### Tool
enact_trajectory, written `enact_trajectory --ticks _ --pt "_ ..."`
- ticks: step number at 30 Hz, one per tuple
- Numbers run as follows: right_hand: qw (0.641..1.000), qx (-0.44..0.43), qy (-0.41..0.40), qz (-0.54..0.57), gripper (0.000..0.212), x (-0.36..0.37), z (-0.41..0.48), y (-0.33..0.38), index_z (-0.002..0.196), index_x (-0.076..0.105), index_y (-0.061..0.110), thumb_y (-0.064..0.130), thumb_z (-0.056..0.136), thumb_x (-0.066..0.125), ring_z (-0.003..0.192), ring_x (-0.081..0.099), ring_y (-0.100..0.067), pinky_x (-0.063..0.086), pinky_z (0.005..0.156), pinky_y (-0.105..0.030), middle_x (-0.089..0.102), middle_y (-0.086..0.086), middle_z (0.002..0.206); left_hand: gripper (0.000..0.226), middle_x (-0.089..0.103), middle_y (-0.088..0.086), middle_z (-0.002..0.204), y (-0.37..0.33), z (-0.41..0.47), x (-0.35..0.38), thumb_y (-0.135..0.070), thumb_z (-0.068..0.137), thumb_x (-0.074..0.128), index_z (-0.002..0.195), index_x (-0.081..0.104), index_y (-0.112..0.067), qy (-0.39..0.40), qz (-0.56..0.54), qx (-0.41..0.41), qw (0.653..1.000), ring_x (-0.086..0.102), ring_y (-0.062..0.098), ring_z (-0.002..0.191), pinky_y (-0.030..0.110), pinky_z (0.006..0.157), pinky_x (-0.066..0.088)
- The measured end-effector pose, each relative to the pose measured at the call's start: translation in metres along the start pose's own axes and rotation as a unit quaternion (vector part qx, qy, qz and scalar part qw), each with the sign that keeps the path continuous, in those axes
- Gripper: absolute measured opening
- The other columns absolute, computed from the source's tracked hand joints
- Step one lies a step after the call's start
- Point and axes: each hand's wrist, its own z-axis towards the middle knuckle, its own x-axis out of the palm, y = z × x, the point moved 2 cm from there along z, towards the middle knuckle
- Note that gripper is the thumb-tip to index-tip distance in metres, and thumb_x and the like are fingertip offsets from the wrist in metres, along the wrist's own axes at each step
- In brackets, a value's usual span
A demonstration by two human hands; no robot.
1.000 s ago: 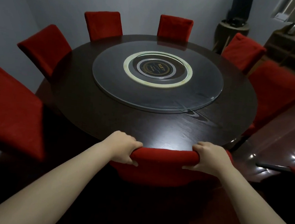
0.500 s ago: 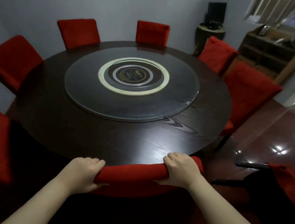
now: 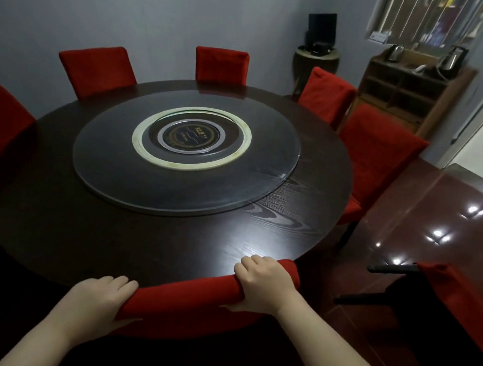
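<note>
A red fabric-covered chair [image 3: 189, 298] stands at the near edge of a big round dark wood table [image 3: 55, 225]. Its backrest top sits right against the table rim, tilted up to the right. My left hand [image 3: 98, 301] grips the left end of the backrest, fingers curled over the top. At the right end, my right hand [image 3: 263, 284] grips it the same way, with the thumb underneath. The chair's seat and legs are hidden below.
A glass turntable [image 3: 264, 173] with a pale ring lies on the table. Several red chairs [image 3: 379, 160] ring the far and side edges. Another red chair [image 3: 457, 301] stands apart at the right on glossy red floor. A wooden shelf [image 3: 403, 92] stands in the far right corner.
The view has swung leftward round the table, so the table shifted right in frame. Both hands kept their grip on the backrest, which now sits tilted against the rim.
</note>
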Motion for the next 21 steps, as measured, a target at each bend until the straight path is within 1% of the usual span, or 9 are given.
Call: enact_trajectory --ticks 3,6,8,11,13,15,17,19,21 --pt "1.000 0.001 0.026 -0.007 0.064 -0.003 0.002 -0.002 0.063 0.053 0.017 0.080 0.054 0.063 0.052 0.052 -0.017 0.041 0.047 -0.025 0.054 0.003 0.062 0.043 0.056 -0.018 0.067 -0.001 -0.001 -0.001 -0.068 0.060 0.073 0.082 0.067 -0.032 0.007 -0.018 -0.044 0.999 0.053 -0.001 0.050 0.015 0.042 0.044" --pt "0.990 0.033 0.138 -0.002 0.067 -0.009 0.008 0.004 0.077 0.056 0.017 0.081 0.056 0.063 0.066 0.058 -0.021 0.040 0.058 -0.028 0.060 0.001 0.076 0.047 0.056 -0.019 0.072 -0.001 -0.005 -0.001 -0.074 0.066 0.062 0.087 0.067 -0.033 0.026 -0.018 -0.073 0.997 0.054 0.000 0.057 0.016 0.048 0.043" --pt "0.975 0.087 0.205 -0.006 0.071 -0.015 0.010 0.012 0.094 0.055 0.016 0.079 0.062 0.061 0.086 0.056 -0.027 0.037 0.072 -0.035 0.060 -0.004 0.094 0.055 0.055 -0.019 0.086 -0.001 -0.008 -0.004 -0.080 0.065 0.058 0.099 0.060 -0.036 0.065 -0.022 -0.091 0.993 0.056 0.001 0.073 0.019 0.059 0.043" --pt "0.940 0.187 0.285 -0.001 0.075 -0.023 0.013 0.020 0.115 0.052 0.022 0.072 0.062 0.068 0.108 0.049 -0.027 0.033 0.090 -0.040 0.056 -0.004 0.114 0.071 0.051 -0.021 0.107 0.000 -0.003 -0.002 -0.093 0.064 0.032 0.112 0.046 -0.042 0.133 -0.062 -0.138 0.980 0.051 0.004 0.102 0.026 0.083 0.041" --pt "0.912 0.258 0.311 0.069 0.076 -0.034 0.013 0.033 0.132 0.043 0.031 0.055 0.067 0.074 0.123 0.043 -0.024 0.023 0.108 -0.042 0.052 0.000 0.129 0.079 0.056 -0.018 0.118 0.000 -0.001 -0.008 -0.090 0.068 0.017 0.117 0.053 -0.040 0.117 -0.183 -0.194 0.957 0.051 0.007 0.115 0.029 0.094 0.038" --pt "0.875 0.334 0.245 0.250 0.071 -0.051 0.015 0.049 0.140 0.036 0.037 0.026 0.078 0.070 0.124 0.045 -0.017 0.017 0.115 -0.041 0.050 0.000 0.137 0.091 0.056 -0.014 0.129 -0.002 -0.004 -0.021 -0.090 0.067 0.009 0.121 0.059 -0.036 0.033 -0.392 -0.257 0.883 0.046 0.008 0.126 0.027 0.104 0.031" --pt "0.795 0.387 0.094 0.457 0.060 -0.074 0.016 0.061 0.136 0.039 0.034 0.004 0.088 0.057 0.110 0.053 -0.010 0.037 0.100 -0.022 0.051 -0.006 0.137 0.100 0.050 -0.014 0.134 -0.007 -0.002 -0.031 -0.100 0.057 0.008 0.121 0.056 -0.041 -0.039 -0.531 -0.261 0.805 0.038 0.005 0.130 0.024 0.107 0.021" --pt "0.730 0.407 -0.077 0.544 0.049 -0.099 0.011 0.070 0.134 0.042 0.029 0.001 0.095 0.049 0.109 0.054 0.002 0.041 0.085 -0.007 0.053 -0.006 0.134 0.096 0.046 -0.018 0.139 -0.020 -0.003 -0.051 -0.101 0.055 0.009 0.122 0.052 -0.047 -0.079 -0.602 -0.230 0.761 0.031 0.002 0.135 0.025 0.110 0.014" --pt "0.686 0.419 -0.190 0.564 0.038 -0.121 0.001 0.076 0.136 0.046 0.028 0.014 0.100 0.045 0.116 0.051 0.009 0.039 0.091 -0.009 0.055 0.002 0.135 0.095 0.041 -0.029 0.140 -0.037 -0.002 -0.071 -0.100 0.059 0.013 0.131 0.048 -0.048 -0.110 -0.648 -0.194 0.728 0.024 -0.005 0.138 0.024 0.111 0.009"
